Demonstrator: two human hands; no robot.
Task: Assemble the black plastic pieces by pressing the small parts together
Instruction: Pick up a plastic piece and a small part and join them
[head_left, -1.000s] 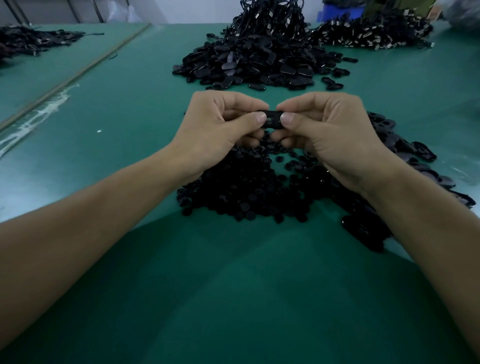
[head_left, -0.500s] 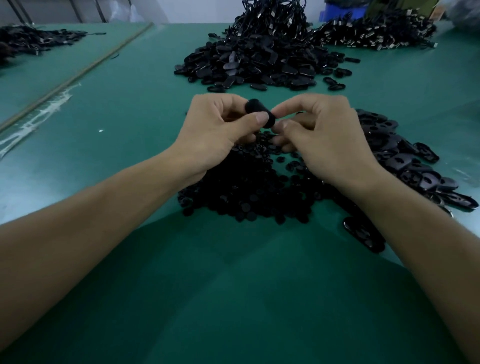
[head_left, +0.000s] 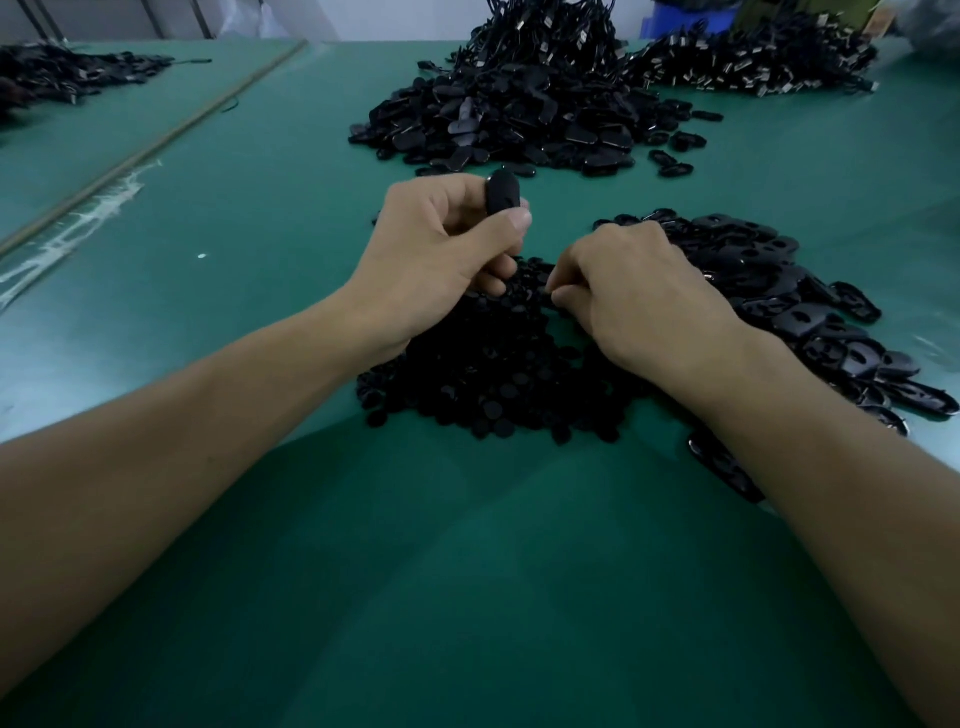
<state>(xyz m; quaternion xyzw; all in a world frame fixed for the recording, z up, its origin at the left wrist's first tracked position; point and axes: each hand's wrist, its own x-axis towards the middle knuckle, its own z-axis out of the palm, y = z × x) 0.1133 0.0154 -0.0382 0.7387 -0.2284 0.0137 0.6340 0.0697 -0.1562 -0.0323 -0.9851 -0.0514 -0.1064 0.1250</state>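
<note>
My left hand (head_left: 441, 249) holds a black oval plastic piece (head_left: 503, 193) upright between thumb and fingers, above the table. My right hand (head_left: 639, 291) is lower, knuckles up, with its curled fingertips down in a heap of small round black parts (head_left: 493, 379) right in front of me. Whether it pinches one of them is hidden by the fingers. A second heap of larger flat black shells (head_left: 779, 291) lies just right of that hand.
The green table top (head_left: 208, 218) carries a big mound of black pieces (head_left: 519, 119) at the far middle and another pile with metal bits (head_left: 753, 67) at the far right. More black parts (head_left: 67, 78) lie far left beyond a seam.
The hands have parted. My right hand let go of the oval piece and dropped onto the heap of small parts; my left hand kept the piece and turned it upright.
</note>
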